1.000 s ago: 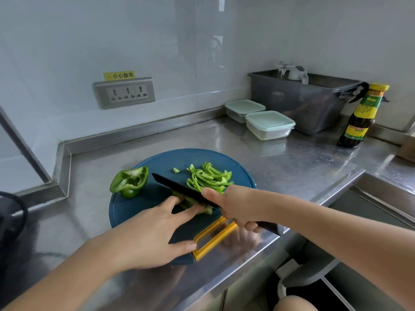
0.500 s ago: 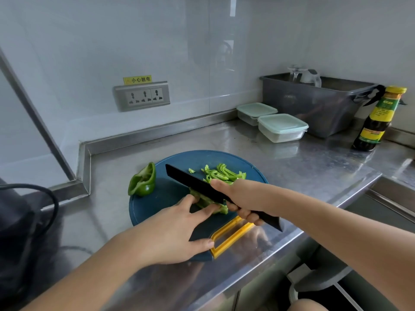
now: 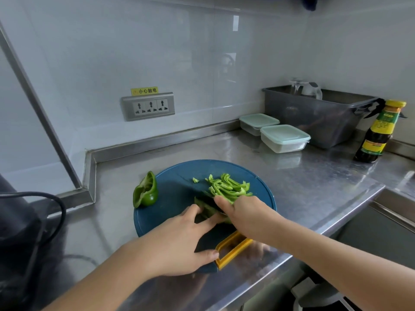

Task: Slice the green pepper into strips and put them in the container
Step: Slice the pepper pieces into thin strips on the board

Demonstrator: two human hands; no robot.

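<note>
A round blue cutting board with a yellow handle lies on the steel counter. A pile of green pepper strips sits on its far right part. A pepper half stands at the board's left edge. My left hand presses straight fingers onto a pepper piece near the board's middle. My right hand grips a black knife, its blade down on that piece and mostly hidden. Two lidded containers, the nearer one and the one behind it, stand at the back right.
A grey tub with a glass and a jug stands in the back right corner. A dark sauce bottle is beside it. A sink opens at the right. A black appliance with a cable sits at the left.
The knife blade has come down from above the board onto the pepper piece. The view has shifted, so everything sits further right in the frame.
</note>
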